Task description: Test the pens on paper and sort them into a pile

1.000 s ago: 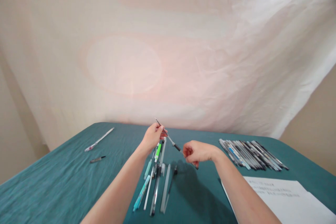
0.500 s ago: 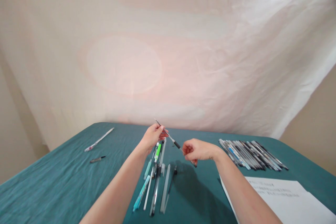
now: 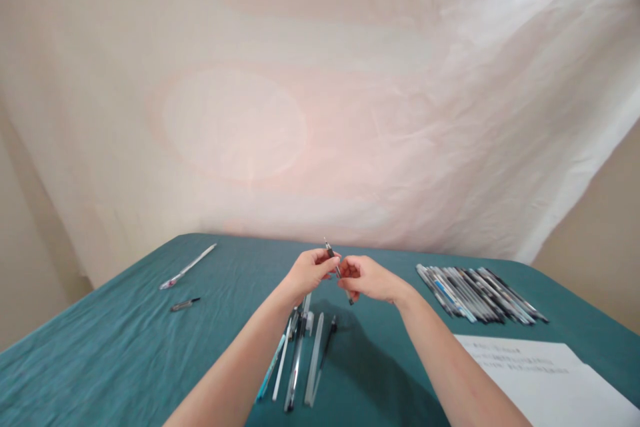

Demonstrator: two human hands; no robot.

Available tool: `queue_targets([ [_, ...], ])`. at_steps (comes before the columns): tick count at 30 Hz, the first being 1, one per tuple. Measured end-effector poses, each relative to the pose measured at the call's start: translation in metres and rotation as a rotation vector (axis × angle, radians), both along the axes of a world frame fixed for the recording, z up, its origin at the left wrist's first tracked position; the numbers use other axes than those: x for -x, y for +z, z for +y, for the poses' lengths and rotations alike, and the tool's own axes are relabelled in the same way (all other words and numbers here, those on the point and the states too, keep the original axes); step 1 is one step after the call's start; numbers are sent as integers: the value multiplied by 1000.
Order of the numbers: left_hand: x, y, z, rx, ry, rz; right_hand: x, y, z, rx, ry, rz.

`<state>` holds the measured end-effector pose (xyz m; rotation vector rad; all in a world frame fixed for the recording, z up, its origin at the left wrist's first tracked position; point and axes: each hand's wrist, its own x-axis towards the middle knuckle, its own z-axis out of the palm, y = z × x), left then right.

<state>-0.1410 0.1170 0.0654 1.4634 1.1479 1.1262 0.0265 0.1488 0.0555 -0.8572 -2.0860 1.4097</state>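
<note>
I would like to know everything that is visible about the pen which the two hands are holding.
The pen is slim, with a thin tip, a dark section below it and a dark lower end; it looks like plastic, but fingers hide part of the barrel. It slants above the green cloth, tip up and leftward. The left hand pinches its upper part; the right hand's fingers appear to hold it lower down.

Bench [image 3: 115, 340], teal-covered, rounded far corners. White paper [image 3: 555, 390], bearing blurred lines, near right. Pale hanging sheet [image 3: 350, 113], creased, behind. Beige wall [image 3: 605, 233], far right.
</note>
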Motion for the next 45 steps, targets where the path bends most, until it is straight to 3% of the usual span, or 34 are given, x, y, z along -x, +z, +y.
queue_targets([
  [4, 6, 1, 4, -30, 85, -36, 2, -10, 7, -148, -24, -99],
  [7, 13, 3, 8, -55, 137, -52, 4, -28, 14, -379, -148, -249],
  [10, 15, 4, 9, -82, 165, -49, 12, -49, 17, -476, -242, -270],
  [17, 8, -1, 9, -114, 148, 34, 27, -73, 14, -808, -221, -417],
  [25, 3, -7, 10, -133, 87, 153, 23, -72, 15, -763, -231, -382],
  [30, -1, -10, 8, -159, 3, 228, 7, -56, 27, -659, -334, -263],
  [36, -11, -5, -2, -215, -79, 408, -31, -6, 31, -504, -393, -77],
  [40, -18, -2, -8, -292, -115, 471, -48, 24, 17, -245, -327, 144],
  [45, -23, -4, -11, -358, -134, 460, -50, 39, 4, -215, -233, 147],
])
